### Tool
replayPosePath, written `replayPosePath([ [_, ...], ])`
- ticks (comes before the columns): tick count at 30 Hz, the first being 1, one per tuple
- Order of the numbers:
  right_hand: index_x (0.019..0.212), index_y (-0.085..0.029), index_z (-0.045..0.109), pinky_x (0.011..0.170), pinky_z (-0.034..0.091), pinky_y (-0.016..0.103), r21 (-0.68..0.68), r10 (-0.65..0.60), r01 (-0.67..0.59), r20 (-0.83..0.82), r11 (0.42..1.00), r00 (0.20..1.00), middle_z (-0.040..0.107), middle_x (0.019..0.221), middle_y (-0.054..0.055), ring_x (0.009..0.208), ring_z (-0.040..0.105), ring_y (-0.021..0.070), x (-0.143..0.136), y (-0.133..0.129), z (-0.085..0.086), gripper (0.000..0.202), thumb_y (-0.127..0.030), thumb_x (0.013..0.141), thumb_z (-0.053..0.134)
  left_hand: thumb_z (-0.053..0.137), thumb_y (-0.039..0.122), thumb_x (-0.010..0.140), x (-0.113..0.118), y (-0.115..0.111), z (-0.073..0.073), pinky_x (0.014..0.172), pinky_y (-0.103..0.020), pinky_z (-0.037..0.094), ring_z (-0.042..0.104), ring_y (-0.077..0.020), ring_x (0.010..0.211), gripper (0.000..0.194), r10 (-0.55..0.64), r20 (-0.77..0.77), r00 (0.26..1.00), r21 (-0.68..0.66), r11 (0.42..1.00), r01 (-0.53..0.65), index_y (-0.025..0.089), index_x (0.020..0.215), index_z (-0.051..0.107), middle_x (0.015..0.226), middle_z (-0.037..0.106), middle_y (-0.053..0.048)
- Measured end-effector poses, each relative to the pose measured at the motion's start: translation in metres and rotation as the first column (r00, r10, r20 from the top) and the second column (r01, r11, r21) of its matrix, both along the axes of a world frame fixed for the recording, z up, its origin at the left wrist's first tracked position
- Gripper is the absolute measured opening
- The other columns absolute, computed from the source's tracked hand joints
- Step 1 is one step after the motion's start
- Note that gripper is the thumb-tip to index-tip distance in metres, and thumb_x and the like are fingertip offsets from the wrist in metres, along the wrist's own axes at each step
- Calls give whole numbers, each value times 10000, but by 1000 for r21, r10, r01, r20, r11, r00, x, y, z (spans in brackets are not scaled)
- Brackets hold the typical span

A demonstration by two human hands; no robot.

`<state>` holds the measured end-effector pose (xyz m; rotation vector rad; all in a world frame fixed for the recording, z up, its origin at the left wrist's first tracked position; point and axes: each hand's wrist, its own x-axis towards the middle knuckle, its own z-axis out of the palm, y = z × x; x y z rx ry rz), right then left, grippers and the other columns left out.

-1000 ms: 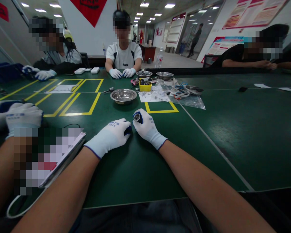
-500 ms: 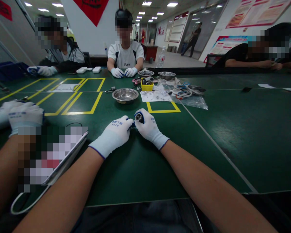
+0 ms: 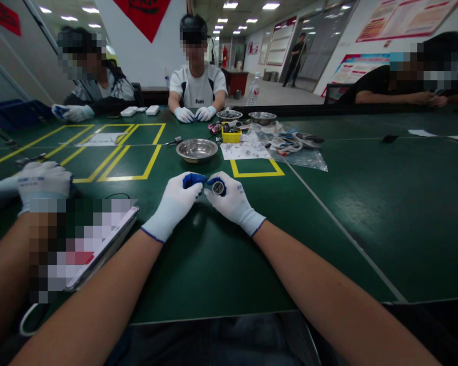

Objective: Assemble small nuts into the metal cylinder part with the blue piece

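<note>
Both of my hands wear white gloves with blue palms and meet above the green table. My right hand (image 3: 232, 201) is closed round a short dark cylindrical part (image 3: 218, 188), its round metal-rimmed end turned toward me. Right beside it, my left hand (image 3: 177, 203) has its fingers bent and thumb drawn in, the blue palm side showing. Its fingertips come up against the right hand's fingers at the part's left side; whatever they pinch there is too small to make out.
Beyond my hands stand a steel bowl (image 3: 197, 150), a yellow box (image 3: 231, 134) of parts and a plastic bag (image 3: 301, 152) with cables. A phone-like device (image 3: 103, 249) lies left, near a co-worker's gloved hand (image 3: 45, 185). Other people sit across the table.
My left hand has rolled over, its fingers lifting so the blue palm side shows. My right hand with the cylindrical part has hardly moved. The neighbouring co-worker's gloved hand shifted slightly right.
</note>
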<state>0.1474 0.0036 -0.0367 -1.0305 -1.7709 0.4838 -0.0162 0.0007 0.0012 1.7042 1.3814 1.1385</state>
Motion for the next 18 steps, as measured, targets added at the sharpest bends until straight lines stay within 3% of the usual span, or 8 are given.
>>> replayPosePath([
  [3, 950, -217, 617, 802, 547, 357, 15, 14, -14, 1, 1000, 1000, 711, 940, 49, 844, 667, 214, 1, 1, -3, 172, -341, 848, 677, 704, 216, 708, 1, 3, -2, 859, -411, 599, 725, -234, 868, 257, 29, 190, 981, -108, 994, -9, 163, 948, 779, 947, 796, -64],
  [6, 933, -215, 633, 813, 552, 356, 22, 22, -22, 6, 1000, 1000, 719, 934, 48, 843, 671, 213, 1, 3, -5, 173, -340, 839, 704, 757, 232, 637, 1, 5, -4, 885, -422, 592, 724, -237, 874, 295, 18, 286, 958, -131, 991, 20, 154, 921, 786, 943, 797, -70],
  [18, 965, -209, 691, 844, 567, 375, 22, -20, 19, 41, 1000, 999, 731, 984, 69, 886, 689, 229, 3, 5, -9, 182, -373, 890, 713, 768, 259, 644, 2, 6, -7, 814, -388, 589, 716, -231, 841, 260, 12, 291, 957, -140, 990, 30, 160, 884, 792, 896, 797, -68],
])
